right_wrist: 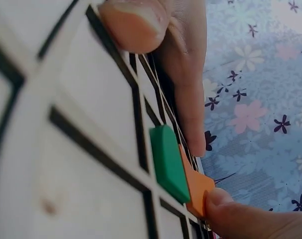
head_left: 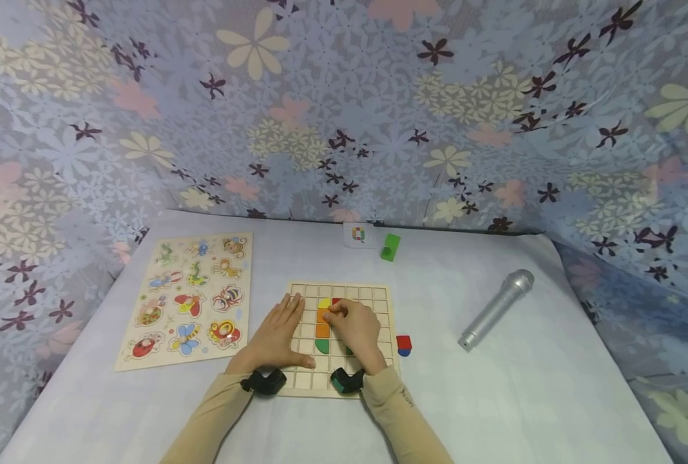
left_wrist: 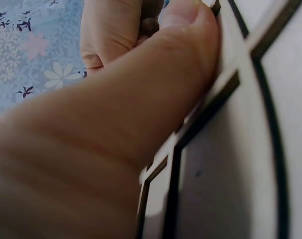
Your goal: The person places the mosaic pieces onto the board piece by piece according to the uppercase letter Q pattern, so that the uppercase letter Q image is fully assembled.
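My left hand (head_left: 274,335) lies flat on a wooden grid board (head_left: 306,392), fingers spread towards its far left side, thumb stretched across the squares. With curled fingers, my right hand (head_left: 357,327) pinches an orange block (head_left: 321,316) at the board's middle; in the right wrist view the thumb (right_wrist: 220,198) presses on its edge. Nearer me sits a second orange block (head_left: 323,331), then a green rounded block (head_left: 322,346). Beyond the pinched block are a yellow piece (head_left: 324,302) and a red piece (head_left: 336,301). Another green piece (head_left: 348,351) is mostly hidden under the right hand.
A red block (head_left: 404,342) and a blue piece (head_left: 404,352) lie just right of the board. Farther back are a pattern card (head_left: 358,235) and a green block (head_left: 390,247). An insect puzzle board (head_left: 170,258) lies left, a silver microphone (head_left: 495,311) right.
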Motion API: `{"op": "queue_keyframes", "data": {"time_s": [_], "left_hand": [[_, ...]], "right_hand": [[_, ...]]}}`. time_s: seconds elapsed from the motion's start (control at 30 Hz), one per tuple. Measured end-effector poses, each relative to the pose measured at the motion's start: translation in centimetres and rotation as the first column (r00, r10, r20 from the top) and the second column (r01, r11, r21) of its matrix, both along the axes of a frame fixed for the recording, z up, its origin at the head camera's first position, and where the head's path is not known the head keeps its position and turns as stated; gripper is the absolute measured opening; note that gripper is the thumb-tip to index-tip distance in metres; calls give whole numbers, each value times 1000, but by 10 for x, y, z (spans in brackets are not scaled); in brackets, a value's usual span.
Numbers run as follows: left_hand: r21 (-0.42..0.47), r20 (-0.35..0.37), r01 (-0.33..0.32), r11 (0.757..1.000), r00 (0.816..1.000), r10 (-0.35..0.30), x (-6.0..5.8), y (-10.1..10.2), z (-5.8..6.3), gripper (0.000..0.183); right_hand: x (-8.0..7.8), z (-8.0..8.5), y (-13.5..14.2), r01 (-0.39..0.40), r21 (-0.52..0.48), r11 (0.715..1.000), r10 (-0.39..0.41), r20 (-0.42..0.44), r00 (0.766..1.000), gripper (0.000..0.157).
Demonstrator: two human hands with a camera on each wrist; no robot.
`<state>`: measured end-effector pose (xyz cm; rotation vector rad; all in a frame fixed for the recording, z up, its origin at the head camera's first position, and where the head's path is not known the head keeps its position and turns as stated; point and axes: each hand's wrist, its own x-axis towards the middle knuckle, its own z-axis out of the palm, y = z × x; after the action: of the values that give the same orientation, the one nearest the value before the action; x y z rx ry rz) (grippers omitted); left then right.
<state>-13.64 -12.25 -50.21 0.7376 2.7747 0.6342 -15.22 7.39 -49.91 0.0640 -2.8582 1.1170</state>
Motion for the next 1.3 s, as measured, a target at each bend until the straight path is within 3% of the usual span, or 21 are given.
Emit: {"op": "queue_keyframes", "data": {"time_s": [0.3,0.43,0.6,0.67,0.73,0.8,0.87,1.0,1.13,1.3], "left_hand": [[5,-1,-4,1000,1000,4,0,-1,1,124],[9,4,-5,1000,1000,5,1,1,2,123],[13,11,2,1000,1000,-2,2,3,4,122],[4,14,4,1000,1000,-4,2,2,4,123],[0,15,5,1000,1000,-5,2,2,3,123],[-4,15,3,1000,1000,-3,1,1,2,124],[4,10,3,1000,1000,-3,0,0,2,124],[4,0,4,1000,1000,-4,-1,0,1,124],[5,13,8,1000,1000,-8,-2,2,-1,124],[-4,14,3,1000,1000,-3,-1,1,-2,125]], "right_hand": [[2,0,-2,19,23,1000,-18,-28,999,17],[0,4,9,8,-150,989,-2,39,999,15],[-7,10,55,59,-486,872,25,164,986,23],[-6,11,80,91,-549,831,29,205,978,31],[-2,10,103,130,-554,823,17,252,968,37],[5,9,122,154,-538,829,19,301,953,41],[14,8,138,148,-494,857,35,342,939,43],[30,7,155,54,-397,916,104,367,924,46],[37,8,159,-10,-337,941,128,330,935,46],[31,9,153,0,-241,971,66,266,962,39]]}}
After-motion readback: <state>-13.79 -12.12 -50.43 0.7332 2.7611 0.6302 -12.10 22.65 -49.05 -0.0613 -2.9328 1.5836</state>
